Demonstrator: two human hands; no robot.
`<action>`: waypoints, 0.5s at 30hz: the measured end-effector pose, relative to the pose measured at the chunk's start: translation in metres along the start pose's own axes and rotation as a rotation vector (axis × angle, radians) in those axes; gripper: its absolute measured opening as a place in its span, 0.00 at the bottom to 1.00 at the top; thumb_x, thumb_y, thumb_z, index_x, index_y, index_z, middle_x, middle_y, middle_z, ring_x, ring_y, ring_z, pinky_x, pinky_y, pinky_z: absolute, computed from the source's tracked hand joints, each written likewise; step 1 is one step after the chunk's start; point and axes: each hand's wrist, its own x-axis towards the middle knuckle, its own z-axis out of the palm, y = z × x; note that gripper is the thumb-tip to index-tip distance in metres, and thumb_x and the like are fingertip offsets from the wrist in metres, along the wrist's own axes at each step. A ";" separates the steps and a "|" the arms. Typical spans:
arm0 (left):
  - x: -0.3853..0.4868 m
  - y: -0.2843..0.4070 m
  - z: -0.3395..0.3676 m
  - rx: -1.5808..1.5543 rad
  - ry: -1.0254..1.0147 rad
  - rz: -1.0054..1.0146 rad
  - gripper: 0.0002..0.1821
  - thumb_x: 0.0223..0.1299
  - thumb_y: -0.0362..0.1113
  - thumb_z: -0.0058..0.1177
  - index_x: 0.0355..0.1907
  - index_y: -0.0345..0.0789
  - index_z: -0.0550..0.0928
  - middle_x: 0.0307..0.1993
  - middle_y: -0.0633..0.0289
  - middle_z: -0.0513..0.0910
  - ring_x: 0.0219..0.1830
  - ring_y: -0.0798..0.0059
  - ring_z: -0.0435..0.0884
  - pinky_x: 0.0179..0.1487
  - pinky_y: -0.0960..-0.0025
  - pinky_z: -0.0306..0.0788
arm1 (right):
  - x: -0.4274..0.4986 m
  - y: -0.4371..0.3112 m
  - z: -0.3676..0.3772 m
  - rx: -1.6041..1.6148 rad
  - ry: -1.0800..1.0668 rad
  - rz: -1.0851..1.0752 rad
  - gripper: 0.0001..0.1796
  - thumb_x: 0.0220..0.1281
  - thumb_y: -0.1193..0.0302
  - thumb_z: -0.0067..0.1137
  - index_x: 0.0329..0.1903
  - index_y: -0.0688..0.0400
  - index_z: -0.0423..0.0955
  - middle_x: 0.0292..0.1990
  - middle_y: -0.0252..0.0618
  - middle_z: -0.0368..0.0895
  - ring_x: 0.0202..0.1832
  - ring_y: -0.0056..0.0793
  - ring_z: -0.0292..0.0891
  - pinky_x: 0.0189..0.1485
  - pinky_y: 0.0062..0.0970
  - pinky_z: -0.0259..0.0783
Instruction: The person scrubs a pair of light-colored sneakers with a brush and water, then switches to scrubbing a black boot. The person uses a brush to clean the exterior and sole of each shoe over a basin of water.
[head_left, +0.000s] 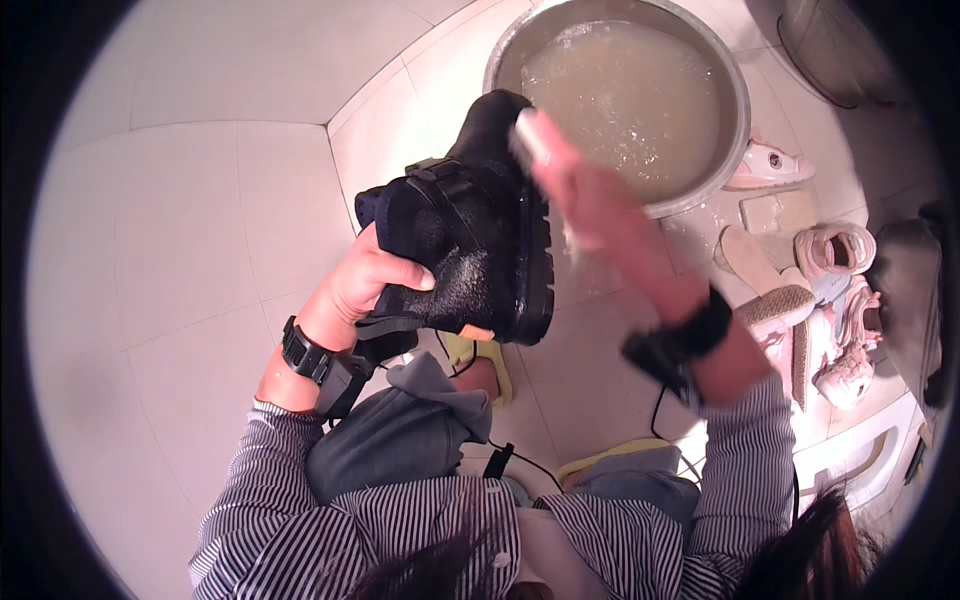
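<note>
A wet black ankle boot (480, 247) is raised in front of me, tilted with its toe towards the basin. It has a buckled strap, a lugged sole and a small orange tab near the heel; whitish wet patches show on its side. My left hand (375, 270) grips the boot at its opening, thumb on the outer side. Blurred by motion, my right hand (592, 195) is close to the boot's toe and sole. A pale shape shows at its fingertips; whether this is a held thing is unclear. Behind it stands a round metal basin (739, 112) of cloudy water.
Right of the basin lie a white-and-pink shoe (772, 165), a pale rectangular block (778, 211), insoles (750, 259) and several more light shoes (836, 247). A tiled wall (187, 225) rises at left. Black cables (536, 465) hang near my knees.
</note>
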 end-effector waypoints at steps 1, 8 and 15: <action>-0.001 0.001 -0.002 0.035 -0.038 -0.001 0.36 0.31 0.19 0.52 0.55 0.25 0.70 0.47 0.51 0.79 0.47 0.60 0.80 0.56 0.61 0.72 | 0.024 0.011 -0.006 -0.051 0.056 0.019 0.31 0.67 0.54 0.42 0.68 0.51 0.53 0.54 0.55 0.72 0.56 0.54 0.68 0.57 0.40 0.63; -0.007 -0.002 -0.017 -0.086 0.034 0.064 0.40 0.27 0.16 0.53 0.56 0.25 0.70 0.47 0.50 0.79 0.48 0.60 0.80 0.57 0.62 0.71 | 0.127 0.091 -0.037 -0.412 0.139 0.173 0.28 0.66 0.55 0.42 0.65 0.52 0.60 0.54 0.53 0.74 0.57 0.50 0.68 0.58 0.37 0.64; -0.006 -0.005 -0.033 -0.012 0.150 0.048 0.40 0.21 0.23 0.53 0.53 0.27 0.74 0.46 0.51 0.81 0.47 0.57 0.80 0.58 0.61 0.71 | 0.104 0.141 -0.037 -0.648 -0.299 0.393 0.25 0.65 0.62 0.44 0.63 0.57 0.63 0.54 0.53 0.73 0.57 0.50 0.69 0.58 0.38 0.65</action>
